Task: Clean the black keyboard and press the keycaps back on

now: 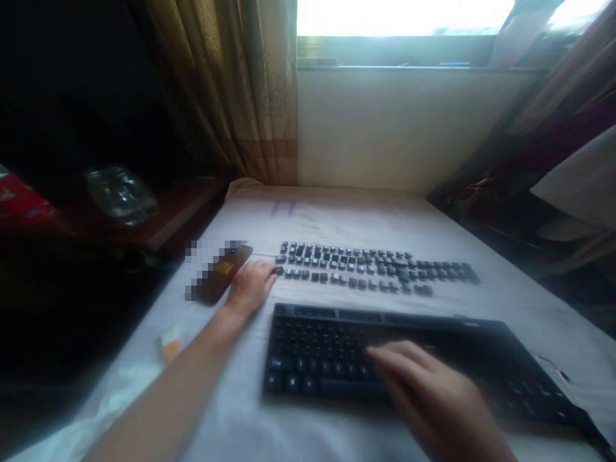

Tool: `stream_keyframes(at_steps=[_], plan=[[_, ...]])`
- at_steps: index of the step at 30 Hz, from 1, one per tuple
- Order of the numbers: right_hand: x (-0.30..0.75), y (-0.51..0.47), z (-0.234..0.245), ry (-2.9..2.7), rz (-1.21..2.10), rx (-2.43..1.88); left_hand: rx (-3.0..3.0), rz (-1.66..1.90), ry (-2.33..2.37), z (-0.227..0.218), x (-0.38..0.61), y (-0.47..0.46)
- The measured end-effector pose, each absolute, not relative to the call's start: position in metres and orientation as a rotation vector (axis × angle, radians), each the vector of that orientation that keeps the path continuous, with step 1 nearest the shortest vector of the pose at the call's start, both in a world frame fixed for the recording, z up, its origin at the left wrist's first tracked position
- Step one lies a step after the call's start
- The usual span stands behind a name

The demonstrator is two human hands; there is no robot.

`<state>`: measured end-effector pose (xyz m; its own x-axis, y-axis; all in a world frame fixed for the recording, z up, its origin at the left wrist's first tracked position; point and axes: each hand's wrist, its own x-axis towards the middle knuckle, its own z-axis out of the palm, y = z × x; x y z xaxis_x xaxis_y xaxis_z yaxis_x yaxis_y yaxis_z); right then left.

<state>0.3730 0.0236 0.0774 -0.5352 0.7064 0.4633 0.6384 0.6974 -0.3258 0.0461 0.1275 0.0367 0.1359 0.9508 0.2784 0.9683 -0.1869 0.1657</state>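
Observation:
A black computer keyboard (pixel 332 387) lies across the white cloth in front of me. Some of its keys are on, while other positions look like bare sockets. Loose black keycaps (pixel 337 262) stand in several rows beyond it. My left hand (pixel 251 283) rests at the left end of the nearest row, its fingers closed on a keycap (pixel 278 271). Over the middle of the keyboard is my right hand (pixel 428 385), blurred, with its fingertips pressed together at the keys. Whatever is between them, if anything, is hidden.
A dark brown phone-like object (pixel 224 273) lies left of my left hand, partly pixelated. Nearer is a brush (pixel 170 343) with an orange part and pale bristles. A clear plastic container (pixel 122 196) sits on a wooden surface at left. A curtain (pixel 260 96) hangs behind.

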Motion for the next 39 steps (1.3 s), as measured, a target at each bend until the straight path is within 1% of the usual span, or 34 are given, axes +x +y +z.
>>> stream_keyframes(at_steps=[5, 11, 15, 19, 28, 33, 39], plan=[[0.371, 0.024, 0.074, -2.356, 0.147, -1.017, -2.310, -0.627, -1.942, 0.056, 0.046, 0.115], [0.357, 0.025, 0.083, -2.332, 0.121, -1.025, -2.571, -0.829, -1.673, 0.082, 0.058, 0.064], [0.333, 0.024, 0.087, -2.309, 0.160, -1.006, -2.673, -0.925, -1.568, 0.076, 0.065, 0.026], [0.304, 0.024, 0.082, -2.270, 0.208, -0.993, -2.644, -1.054, -1.533, 0.064, 0.066, 0.010], [0.280, 0.030, 0.070, -2.330, 0.188, -1.000, -2.601, -1.068, -1.530, 0.057, 0.065, 0.003], [0.271, 0.037, 0.066, -2.360, 0.335, -1.050, -2.699, -1.005, -1.588, 0.059, 0.060, 0.005], [0.262, 0.039, 0.061, -2.362, 0.503, -1.106, -2.774, -0.894, -1.844, 0.059, 0.052, 0.005]])
